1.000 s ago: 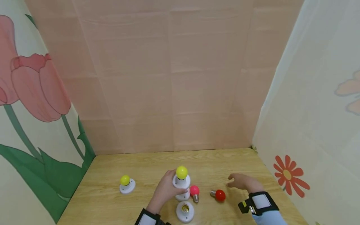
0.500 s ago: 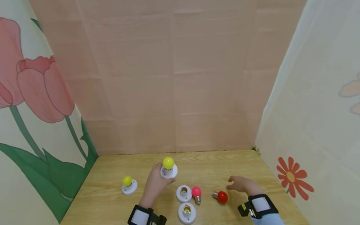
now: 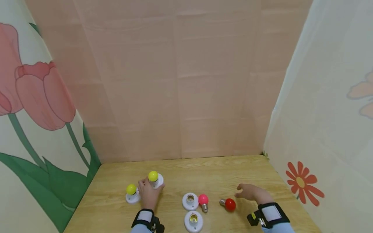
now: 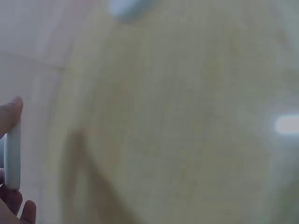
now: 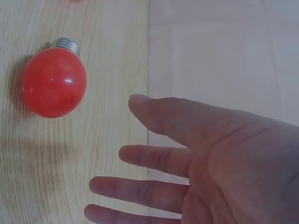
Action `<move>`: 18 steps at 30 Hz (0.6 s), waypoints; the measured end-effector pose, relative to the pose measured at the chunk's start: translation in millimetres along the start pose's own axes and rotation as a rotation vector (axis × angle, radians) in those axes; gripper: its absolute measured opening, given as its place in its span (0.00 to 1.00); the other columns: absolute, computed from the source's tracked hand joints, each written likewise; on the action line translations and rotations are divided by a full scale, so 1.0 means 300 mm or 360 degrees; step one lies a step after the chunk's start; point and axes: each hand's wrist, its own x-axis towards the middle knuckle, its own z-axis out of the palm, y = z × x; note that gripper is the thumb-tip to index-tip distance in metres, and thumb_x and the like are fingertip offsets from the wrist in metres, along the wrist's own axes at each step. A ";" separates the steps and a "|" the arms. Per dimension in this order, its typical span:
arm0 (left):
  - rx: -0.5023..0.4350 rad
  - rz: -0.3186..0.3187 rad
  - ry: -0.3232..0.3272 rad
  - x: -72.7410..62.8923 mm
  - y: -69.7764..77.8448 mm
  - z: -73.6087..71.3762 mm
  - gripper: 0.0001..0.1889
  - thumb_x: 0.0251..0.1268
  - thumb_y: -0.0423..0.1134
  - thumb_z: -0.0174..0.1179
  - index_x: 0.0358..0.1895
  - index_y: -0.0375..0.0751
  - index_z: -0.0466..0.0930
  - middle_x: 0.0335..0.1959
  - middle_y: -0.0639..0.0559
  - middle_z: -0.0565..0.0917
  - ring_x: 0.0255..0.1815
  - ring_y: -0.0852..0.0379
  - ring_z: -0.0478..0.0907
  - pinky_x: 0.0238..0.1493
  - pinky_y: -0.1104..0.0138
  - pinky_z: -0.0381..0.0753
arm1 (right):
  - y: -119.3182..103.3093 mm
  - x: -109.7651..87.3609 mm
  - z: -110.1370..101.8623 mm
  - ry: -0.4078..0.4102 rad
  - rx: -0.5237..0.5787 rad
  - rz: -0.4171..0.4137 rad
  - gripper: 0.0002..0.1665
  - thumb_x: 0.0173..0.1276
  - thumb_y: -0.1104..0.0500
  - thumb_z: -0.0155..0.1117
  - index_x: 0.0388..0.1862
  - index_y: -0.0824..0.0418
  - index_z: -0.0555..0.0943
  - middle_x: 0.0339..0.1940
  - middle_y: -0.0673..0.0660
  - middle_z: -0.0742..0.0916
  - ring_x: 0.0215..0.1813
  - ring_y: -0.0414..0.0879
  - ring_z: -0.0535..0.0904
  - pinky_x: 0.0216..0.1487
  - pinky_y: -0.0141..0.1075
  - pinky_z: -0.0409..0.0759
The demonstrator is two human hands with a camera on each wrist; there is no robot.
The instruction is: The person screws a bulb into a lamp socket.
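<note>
My left hand (image 3: 150, 195) grips the white round base of a lamp holder (image 3: 158, 182) with a yellow bulb (image 3: 153, 176) in it, tilted. In the left wrist view, fingers and thumb hold the edge of that base (image 4: 13, 161). Just left of the hand a second yellow bulb (image 3: 131, 189) sits in another white lamp holder (image 3: 132, 198), partly hidden by the hand. To the right, my right hand (image 3: 250, 191) hovers with relaxed, spread fingers, holding nothing. Near it a red bulb (image 3: 230, 204) lies on its side, its metal screw base (image 5: 67, 45) pointing away.
Two white lamp holders without bulbs, a rear one (image 3: 190, 201) and a front one (image 3: 193, 221), stand mid-table. A pink bulb (image 3: 203, 199) lies beside the rear one. The wooden table (image 3: 215, 171) meets a beige backdrop (image 3: 180, 97) and printed side sheets.
My left hand has carried the lamp holder with its yellow bulb leftward, from above the bulbless holders to beside the other yellow bulb. The right hand has hardly moved.
</note>
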 end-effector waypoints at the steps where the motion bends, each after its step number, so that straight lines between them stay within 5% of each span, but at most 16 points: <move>1: 0.0063 -0.0023 -0.0021 -0.011 -0.028 0.018 0.44 0.41 0.50 0.77 0.62 0.29 0.70 0.53 0.35 0.68 0.56 0.37 0.66 0.58 0.45 0.68 | -0.002 -0.004 -0.001 -0.0003 -0.0002 -0.0009 0.28 0.67 0.46 0.62 0.54 0.67 0.77 0.53 0.69 0.81 0.54 0.67 0.76 0.53 0.63 0.72; 8: 0.0283 -0.0155 -0.0040 -0.075 -0.122 0.051 0.46 0.36 0.54 0.78 0.58 0.28 0.72 0.51 0.33 0.70 0.57 0.34 0.66 0.55 0.40 0.66 | -0.013 -0.018 -0.005 0.0012 0.0004 -0.0064 0.29 0.66 0.46 0.63 0.54 0.68 0.77 0.54 0.70 0.81 0.54 0.67 0.77 0.54 0.63 0.72; 18: 0.0303 -0.0080 -0.0088 -0.058 -0.110 0.029 0.54 0.30 0.59 0.79 0.62 0.28 0.67 0.52 0.28 0.70 0.55 0.30 0.67 0.54 0.40 0.68 | -0.012 -0.008 0.004 -0.0008 0.0025 -0.0018 0.29 0.66 0.45 0.63 0.53 0.67 0.77 0.53 0.69 0.81 0.54 0.66 0.77 0.54 0.63 0.72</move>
